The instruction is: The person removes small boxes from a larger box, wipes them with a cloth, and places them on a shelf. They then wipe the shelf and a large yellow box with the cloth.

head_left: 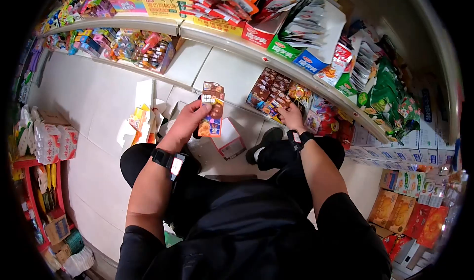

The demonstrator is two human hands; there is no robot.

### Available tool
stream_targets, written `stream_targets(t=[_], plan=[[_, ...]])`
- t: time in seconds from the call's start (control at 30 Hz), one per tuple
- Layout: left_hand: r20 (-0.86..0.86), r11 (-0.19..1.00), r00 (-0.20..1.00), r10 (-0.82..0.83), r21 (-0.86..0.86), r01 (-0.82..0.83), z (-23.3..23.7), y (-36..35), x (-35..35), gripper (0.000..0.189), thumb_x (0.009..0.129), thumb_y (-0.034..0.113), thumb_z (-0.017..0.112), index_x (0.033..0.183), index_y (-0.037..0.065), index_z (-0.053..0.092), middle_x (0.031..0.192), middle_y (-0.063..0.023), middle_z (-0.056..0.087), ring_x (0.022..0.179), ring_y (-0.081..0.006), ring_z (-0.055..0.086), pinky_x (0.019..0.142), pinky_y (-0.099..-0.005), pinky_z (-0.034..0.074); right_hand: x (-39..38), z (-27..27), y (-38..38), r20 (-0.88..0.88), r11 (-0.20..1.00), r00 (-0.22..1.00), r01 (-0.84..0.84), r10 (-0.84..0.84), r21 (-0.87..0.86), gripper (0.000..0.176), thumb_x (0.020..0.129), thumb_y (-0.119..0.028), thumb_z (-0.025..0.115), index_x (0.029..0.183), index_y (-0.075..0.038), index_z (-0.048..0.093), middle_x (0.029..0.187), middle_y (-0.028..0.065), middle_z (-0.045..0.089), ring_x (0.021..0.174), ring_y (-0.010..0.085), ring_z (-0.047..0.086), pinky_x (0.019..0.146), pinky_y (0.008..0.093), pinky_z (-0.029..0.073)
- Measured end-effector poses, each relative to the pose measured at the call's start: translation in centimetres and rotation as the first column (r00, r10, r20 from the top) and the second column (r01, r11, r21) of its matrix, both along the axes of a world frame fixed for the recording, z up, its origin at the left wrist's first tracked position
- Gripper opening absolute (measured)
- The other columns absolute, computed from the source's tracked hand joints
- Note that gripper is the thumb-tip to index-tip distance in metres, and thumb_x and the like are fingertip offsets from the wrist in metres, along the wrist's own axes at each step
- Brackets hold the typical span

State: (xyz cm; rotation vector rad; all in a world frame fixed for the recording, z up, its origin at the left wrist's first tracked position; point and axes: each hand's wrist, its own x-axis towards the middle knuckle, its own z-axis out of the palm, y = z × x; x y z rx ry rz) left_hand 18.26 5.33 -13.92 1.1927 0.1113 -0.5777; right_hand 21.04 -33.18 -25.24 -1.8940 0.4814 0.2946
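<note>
My left hand (191,118) is closed on a brown snack packet (212,117) with orange and blue print, held upright above the floor. My right hand (291,117) reaches to a display box of brown packets (269,89) on the lowest shelf. Its fingers are pressed together at the front packets of that box; whether they grip one is too small to tell. A white and red carton (229,139) stands on the floor below the packet in my left hand.
An upper shelf edge (222,42) with boxed snack packets curves over the low shelf. Opened cardboard (143,119) lies on the tiled floor at left. A red rack (60,191) stands far left. Orange and red boxes (395,211) are at lower right. My knees and a shoe are close by.
</note>
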Motion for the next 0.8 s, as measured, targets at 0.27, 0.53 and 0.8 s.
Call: stream_targets(t=[0.27, 0.53, 0.8], plan=[[-0.032, 0.997, 0.998, -0.049, 0.063, 0.051, -1.3, -0.5, 1.5, 0.034, 0.096, 0.026, 0.061, 0.118, 0.0, 0.061, 0.1, -0.005, 0.069, 0.086, -0.0099, 0.065, 0.078, -0.0262, 0.054, -0.1, -5.6, -0.3, 0.093, 0.999, 0.996, 0.013, -0.008, -0.051, 0.021, 0.091, -0.014, 0.067, 0.107, -0.005, 0.057, 0.083, -0.001, 0.061, 0.066, 0.006, 0.054, 0.053, 0.0222, 0.042], [0.004, 0.963, 0.979, -0.202, 0.181, 0.198, -1.3, -1.3, 1.5, 0.035, 0.093, 0.03, 0.066, 0.113, 0.001, 0.064, 0.096, -0.0052, 0.069, 0.085, -0.0098, 0.064, 0.078, -0.0271, 0.052, 0.8, -1.8, 1.6, 0.024, 0.789, 0.986, -0.119, 0.167, -0.603, 0.045, 0.083, -0.039, 0.069, 0.108, -0.003, 0.063, 0.097, 0.0197, 0.07, 0.095, 0.0386, 0.065, 0.08, 0.0438, 0.05], [0.065, 0.956, 0.974, -0.215, 0.219, 0.196, -0.5, -1.2, 1.7, 0.034, 0.093, 0.03, 0.066, 0.111, 0.002, 0.066, 0.094, -0.0055, 0.069, 0.084, -0.0111, 0.063, 0.078, -0.028, 0.051, 0.8, -0.8, 1.2, -0.002, 0.809, 0.983, -0.154, 0.186, -0.567, 0.048, 0.079, -0.042, 0.072, 0.107, -0.003, 0.065, 0.093, 0.0166, 0.071, 0.088, 0.0324, 0.068, 0.078, 0.0397, 0.052]])
